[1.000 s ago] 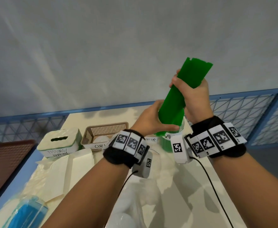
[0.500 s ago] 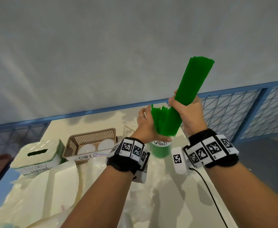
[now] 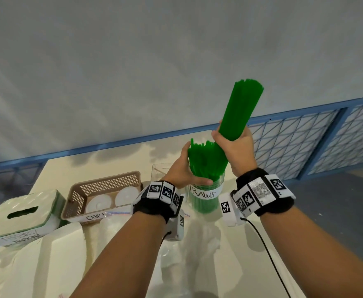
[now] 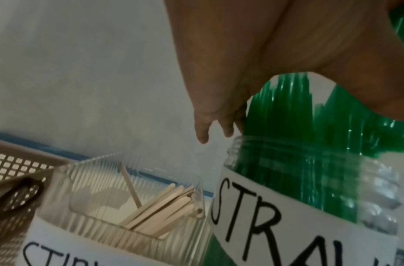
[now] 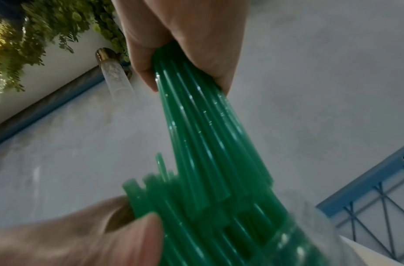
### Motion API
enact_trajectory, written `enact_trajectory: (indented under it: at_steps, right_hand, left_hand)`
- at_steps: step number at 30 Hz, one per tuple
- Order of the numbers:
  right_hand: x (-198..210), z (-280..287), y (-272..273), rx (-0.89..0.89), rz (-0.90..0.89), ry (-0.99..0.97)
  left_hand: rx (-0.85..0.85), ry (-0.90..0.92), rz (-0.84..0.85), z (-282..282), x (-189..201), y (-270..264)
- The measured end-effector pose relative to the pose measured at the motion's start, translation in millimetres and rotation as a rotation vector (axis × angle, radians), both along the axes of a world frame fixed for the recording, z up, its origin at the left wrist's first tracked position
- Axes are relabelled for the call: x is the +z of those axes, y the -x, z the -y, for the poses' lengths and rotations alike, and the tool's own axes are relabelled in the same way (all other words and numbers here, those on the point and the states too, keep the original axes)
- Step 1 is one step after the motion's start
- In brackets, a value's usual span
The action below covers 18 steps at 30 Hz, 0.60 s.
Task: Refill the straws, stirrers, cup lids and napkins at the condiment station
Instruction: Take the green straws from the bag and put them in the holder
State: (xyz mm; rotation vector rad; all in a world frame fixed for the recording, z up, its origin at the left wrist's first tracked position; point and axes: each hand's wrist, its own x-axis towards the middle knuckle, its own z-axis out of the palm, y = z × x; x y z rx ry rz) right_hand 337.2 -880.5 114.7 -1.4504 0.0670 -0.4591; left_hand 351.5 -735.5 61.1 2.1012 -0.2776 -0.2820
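Straw bundle held over the labelled straw jar, both hands engaged.

Head view: right hand (image 3: 235, 147) grips a tilted green straw bundle (image 3: 238, 110), lower ends in the clear straw jar (image 3: 205, 196) on the worktop (image 3: 120, 160); left hand (image 3: 185, 168) cups the straws already standing in the jar (image 3: 200, 155).
Left wrist view: fingers (image 4: 203, 129) curl round the straws above the jar's rim; stirrers (image 4: 164, 207) lie in a clear box beside it.
Right wrist view: fingers (image 5: 148, 72) are closed tight round the bundle.
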Motion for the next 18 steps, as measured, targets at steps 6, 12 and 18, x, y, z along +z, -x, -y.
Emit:
enact_trajectory:
  at_steps: [6,12,18]
  right_hand:
    - [-23.6,-8.0,-1.4,0.042,-0.035,0.032]
    - [-38.7,-15.7,9.3,-0.038,0.046,0.357]
    - [-52.2,-26.3,14.3,0.014,0.096,0.281]
  left_hand:
    - [0.003,0.057,0.071,1.3,-17.6,-3.1]
    - [-0.008,0.132,0.135,1.0,-25.8,-3.1]
    - [-0.006,0.217,0.193,4.3,-32.7,-0.1]
